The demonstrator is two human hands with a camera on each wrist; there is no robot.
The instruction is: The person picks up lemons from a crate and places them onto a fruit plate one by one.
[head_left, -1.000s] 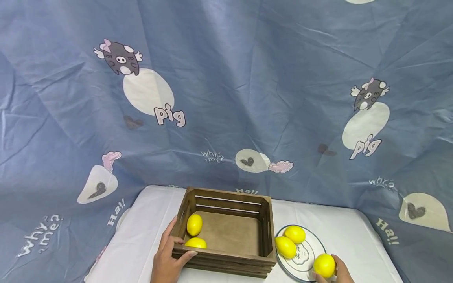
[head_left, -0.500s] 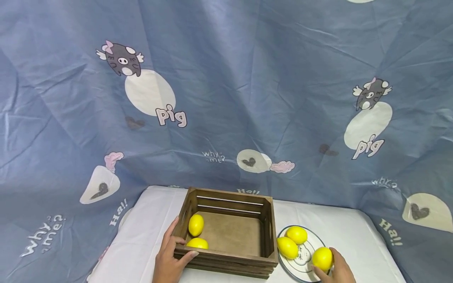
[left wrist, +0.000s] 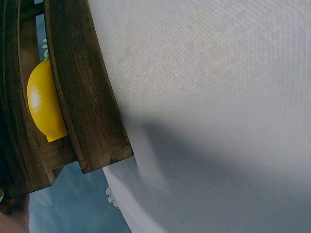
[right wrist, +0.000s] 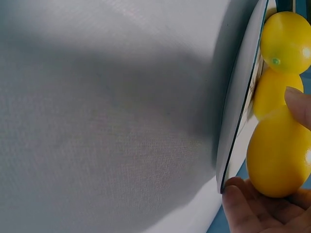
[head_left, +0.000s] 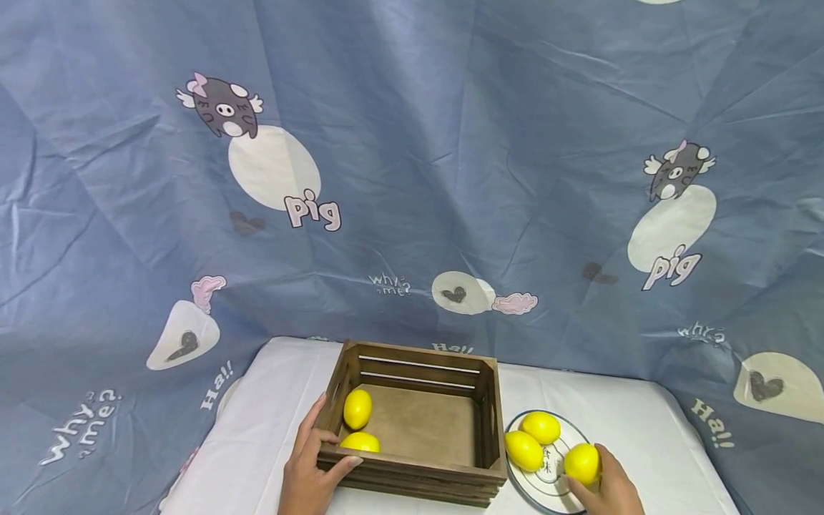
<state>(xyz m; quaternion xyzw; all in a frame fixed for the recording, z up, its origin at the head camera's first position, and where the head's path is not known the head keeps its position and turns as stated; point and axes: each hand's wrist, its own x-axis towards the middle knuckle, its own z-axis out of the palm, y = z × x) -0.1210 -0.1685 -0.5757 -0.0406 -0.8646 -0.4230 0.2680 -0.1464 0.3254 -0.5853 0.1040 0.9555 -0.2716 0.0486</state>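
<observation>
Holding a yellow lemon (head_left: 582, 463) over the plate (head_left: 555, 496), the right hand (head_left: 605, 490) is curling its fingers around it, near the table's (head_left: 637, 429) front right corner. The left hand (head_left: 307, 472) is gripping the wooden crate's (head_left: 415, 486) front left corner, thumb pressing on the rim. Two lemons are already lying inside the crate by its left wall (head_left: 357, 408) (head_left: 360, 443). Two more are sitting on the plate (head_left: 541, 427) (head_left: 523, 450). So it looks like about half the moving is done, with three lemons left outside the crate.
</observation>
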